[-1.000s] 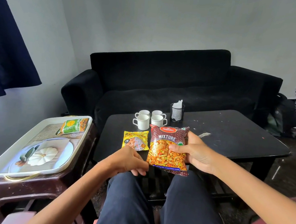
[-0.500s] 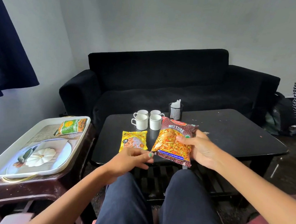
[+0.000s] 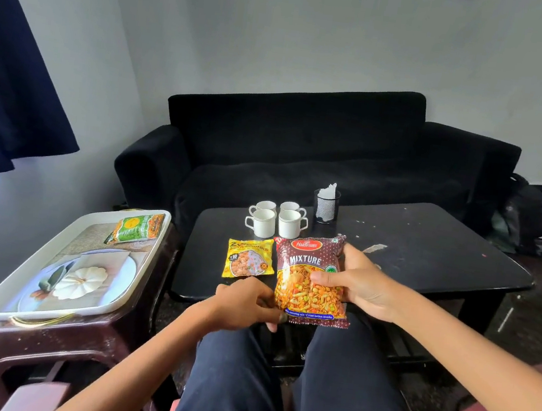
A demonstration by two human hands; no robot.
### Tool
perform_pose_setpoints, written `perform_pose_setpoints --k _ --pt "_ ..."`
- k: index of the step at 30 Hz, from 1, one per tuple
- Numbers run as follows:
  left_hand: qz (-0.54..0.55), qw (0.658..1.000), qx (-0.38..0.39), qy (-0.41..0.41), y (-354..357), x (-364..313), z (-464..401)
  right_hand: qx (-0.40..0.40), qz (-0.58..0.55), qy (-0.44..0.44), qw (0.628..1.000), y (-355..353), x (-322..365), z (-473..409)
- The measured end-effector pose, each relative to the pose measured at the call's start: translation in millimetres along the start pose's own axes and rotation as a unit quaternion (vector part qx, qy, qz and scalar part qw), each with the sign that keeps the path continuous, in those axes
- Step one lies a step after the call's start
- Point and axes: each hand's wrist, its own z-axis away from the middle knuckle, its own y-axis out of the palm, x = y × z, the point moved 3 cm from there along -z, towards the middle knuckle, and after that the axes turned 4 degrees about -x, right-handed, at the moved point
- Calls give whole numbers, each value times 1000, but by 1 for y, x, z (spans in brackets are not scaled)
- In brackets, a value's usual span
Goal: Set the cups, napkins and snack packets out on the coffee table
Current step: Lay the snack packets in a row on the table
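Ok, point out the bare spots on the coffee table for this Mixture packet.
Bare room: the coffee table's right half, beyond the napkin holder, and the left strip beside the yellow packet. Crowded: cups, holder and yellow packet bunch together at centre-left.

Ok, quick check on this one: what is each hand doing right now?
Left hand: fingers curled at the lower left corner of the maroon Mixture snack packet; an actual grip cannot be told.
Right hand: grips that packet's right side.
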Motion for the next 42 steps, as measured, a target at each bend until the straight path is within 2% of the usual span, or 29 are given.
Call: perform_pose_setpoints --k 4,8,12,14,16,17,18,19,20,22,23,26,31,35,42 --pt "-134 987 93 10 -4 0 4 43 42 -3 998 8 -7 1" --pt "-67 973 223 -5 0 3 11 66 45 -11 997 18 -12 1" --pt "-16 965 259 -44 -3 1 15 61 31 -12 998 17 -14 1" --pt "-51 963 262 -31 -5 4 16 59 31 -14 998 17 -14 1" --pt "-141 973 184 0 -7 9 13 48 30 -20 998 15 -13 1" --pt "-146 980 132 9 -8 10 11 41 25 -21 999 15 -12 0" --pt "-97 991 86 12 -10 11 9 35 20 -21 999 13 -12 1" --pt "3 999 49 8 -13 10 8 32 17 -21 999 13 -12 1" --pt "124 992 14 -6 -17 8 8 31 15 -23 999 13 -13 1" --pt "337 939 -52 -43 -24 1 9 31 14 -22 999 14 -14 2" --pt "388 916 -81 -56 -26 -2 9 33 13 -20 999 15 -16 2" --pt "424 894 -136 -54 -22 -8 10 39 8 -10 999 19 -17 3" --pt "502 826 -243 -77 -20 -11 10 58 7 -2 998 26 -16 6" --pt "529 793 -283 -105 -24 -10 10 66 7 11 998 28 -14 6" --pt "583 732 -334 -111 -41 3 12 96 122 20 988 27 -22 10"
